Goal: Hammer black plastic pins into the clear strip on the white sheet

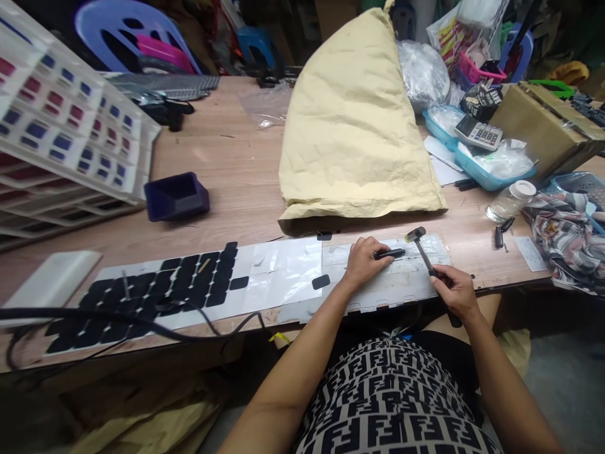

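Observation:
My right hand is wrapped round the dark handle of a small hammer. The hammer's metal head, with a yellowish face, is raised over a clear-covered pale board along the table's front edge. Lying low on that board, my left hand has its fingers closed on a slim black pen-like piece. The piece points right, towards the hammer, with a gap between them. Left of my hand, a white sheet carries rows of black rounded patches. A loose black patch lies near my left forearm.
A large yellowish paper sack stands just beyond my hands. A purple tray and a white crate are at the left; a black cable crosses the front. At right are a jar, a calculator and a carton.

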Tool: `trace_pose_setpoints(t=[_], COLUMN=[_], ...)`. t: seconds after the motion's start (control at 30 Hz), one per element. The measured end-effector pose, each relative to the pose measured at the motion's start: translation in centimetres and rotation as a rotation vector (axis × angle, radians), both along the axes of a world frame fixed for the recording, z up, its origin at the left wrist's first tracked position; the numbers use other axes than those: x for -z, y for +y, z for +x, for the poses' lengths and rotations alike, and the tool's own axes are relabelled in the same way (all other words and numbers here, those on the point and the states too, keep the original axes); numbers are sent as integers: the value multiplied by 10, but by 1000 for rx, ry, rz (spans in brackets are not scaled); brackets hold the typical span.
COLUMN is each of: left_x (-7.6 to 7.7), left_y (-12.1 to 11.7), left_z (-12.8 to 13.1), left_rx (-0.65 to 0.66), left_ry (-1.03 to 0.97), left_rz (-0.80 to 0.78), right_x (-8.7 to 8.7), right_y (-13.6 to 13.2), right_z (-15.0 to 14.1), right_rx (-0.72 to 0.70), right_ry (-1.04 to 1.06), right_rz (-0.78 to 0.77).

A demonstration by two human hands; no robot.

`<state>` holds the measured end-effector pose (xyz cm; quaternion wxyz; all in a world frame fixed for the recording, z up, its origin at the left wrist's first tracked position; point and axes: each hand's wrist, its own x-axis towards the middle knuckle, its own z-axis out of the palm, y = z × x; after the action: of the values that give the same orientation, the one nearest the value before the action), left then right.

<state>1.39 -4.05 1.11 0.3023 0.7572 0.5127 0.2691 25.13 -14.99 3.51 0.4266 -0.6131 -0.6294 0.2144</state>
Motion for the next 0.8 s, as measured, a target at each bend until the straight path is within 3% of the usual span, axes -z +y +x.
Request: trace_pose_setpoints(t=[0.33, 0.57, 0.7, 0.8], left_x=[0, -2, -3, -2], left_y=[1, 1, 0, 1], left_z=[1, 1, 1, 2], left_rx=[-2, 1, -3, -6], left_ry=[10, -1, 6, 12], left_rz=[-5, -13, -19, -19], right_x=[-4, -12, -9, -2], right_y=[-7, -3, -1, 0], right_z=[-6, -17, -18, -13], right_rx=[-89, -145, -182, -130], right_ry=[-126, -96, -125, -68], right_rz=[-31, 14, 1, -21])
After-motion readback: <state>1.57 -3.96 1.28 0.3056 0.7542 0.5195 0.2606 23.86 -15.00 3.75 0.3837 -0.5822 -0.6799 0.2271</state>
